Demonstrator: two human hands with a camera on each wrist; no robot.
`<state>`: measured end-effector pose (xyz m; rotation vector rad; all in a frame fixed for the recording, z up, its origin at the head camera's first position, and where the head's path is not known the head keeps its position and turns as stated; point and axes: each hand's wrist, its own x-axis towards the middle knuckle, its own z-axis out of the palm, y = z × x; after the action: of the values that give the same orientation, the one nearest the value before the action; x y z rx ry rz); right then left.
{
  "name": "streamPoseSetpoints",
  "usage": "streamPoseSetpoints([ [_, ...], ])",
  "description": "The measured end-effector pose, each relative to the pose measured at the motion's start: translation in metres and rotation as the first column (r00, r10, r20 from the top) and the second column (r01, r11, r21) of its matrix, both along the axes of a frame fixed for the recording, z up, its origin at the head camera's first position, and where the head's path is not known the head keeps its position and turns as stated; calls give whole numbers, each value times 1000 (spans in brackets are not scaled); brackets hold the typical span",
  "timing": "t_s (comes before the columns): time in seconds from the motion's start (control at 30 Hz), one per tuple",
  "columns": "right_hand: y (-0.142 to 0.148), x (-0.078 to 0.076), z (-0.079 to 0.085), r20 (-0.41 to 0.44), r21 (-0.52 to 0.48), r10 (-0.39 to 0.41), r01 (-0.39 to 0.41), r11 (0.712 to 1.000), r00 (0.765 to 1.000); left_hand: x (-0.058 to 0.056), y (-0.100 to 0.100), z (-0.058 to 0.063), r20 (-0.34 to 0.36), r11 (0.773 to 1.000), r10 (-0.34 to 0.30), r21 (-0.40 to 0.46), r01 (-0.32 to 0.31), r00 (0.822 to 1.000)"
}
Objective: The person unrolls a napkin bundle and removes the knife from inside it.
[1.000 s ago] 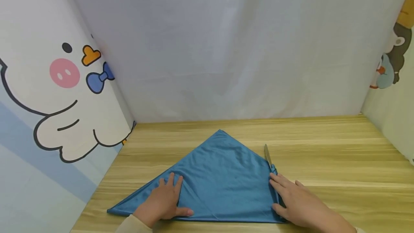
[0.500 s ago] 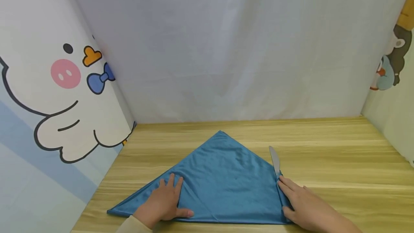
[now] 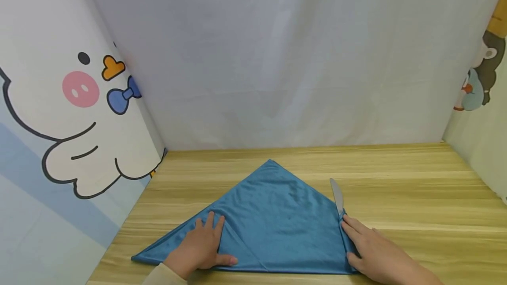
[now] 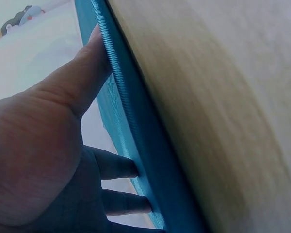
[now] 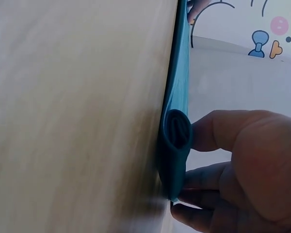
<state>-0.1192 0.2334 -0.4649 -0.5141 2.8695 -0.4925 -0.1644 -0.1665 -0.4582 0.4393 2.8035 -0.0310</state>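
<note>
A blue satin cloth napkin (image 3: pixel 277 219), folded into a broad triangle, lies with its long edge toward me. Its right end is rolled up, and a table knife's blade (image 3: pixel 337 195) sticks out of the roll's far end; the knife's handle is hidden. My left hand (image 3: pixel 200 243) lies spread on the cloth's left part, thumb along the near edge. My right hand (image 3: pixel 372 250) rests on the roll with extended fingers and the thumb nearer me. In the right wrist view, the coiled end of the roll (image 5: pixel 178 128) shows beside the thumb (image 5: pixel 208 130).
Below the cloth is a wood-grain table (image 3: pixel 416 197). A pale curtain (image 3: pixel 301 65) hangs behind it. Printed cloth panels stand at both sides, the left one with a white cartoon duck (image 3: pixel 51 100).
The rolled end, the knife and my right hand have shifted slightly to the right since one second ago, then stayed put. The knife's blade shows its face more broadly. My left hand has not moved.
</note>
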Motion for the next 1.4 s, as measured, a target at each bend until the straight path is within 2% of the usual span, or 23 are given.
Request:
streamPoseSetpoints([
  [0.33, -9, -1, -1, -99, 20, 54, -53, 998, 994, 0, -1, -1, 26, 1000, 15, -2, -15, 1000],
  [0.4, -11, -2, -2, -80, 18, 50, -49, 999, 996, 0, -2, 0, 32, 1000, 17, 1, -17, 999],
  [0.57, -14, -3, -4, 28, 22, 7, -8, 1000, 1000, 1, -3, 1, 24, 1000, 6, -4, -6, 1000],
  [0.7, -14, -4, -4, 65, 21, 3, -4, 1000, 998, 1, -4, -2, 26, 1000, 9, 0, -9, 1000],
  [1.03, -12, -6, -4, 78, 1, 0, 0, 1000, 997, -2, -4, -7, 48, 1000, 27, 12, -27, 998],
  [1.27, -12, -8, -3, 106, 2, -27, 27, 1000, 994, -3, -1, -7, 22, 1000, 9, 17, -9, 1000],
  [1.4, -12, -9, -2, 100, -1, -27, 27, 1000, 995, -3, 0, -6, 22, 999, 19, 26, -20, 1000],
])
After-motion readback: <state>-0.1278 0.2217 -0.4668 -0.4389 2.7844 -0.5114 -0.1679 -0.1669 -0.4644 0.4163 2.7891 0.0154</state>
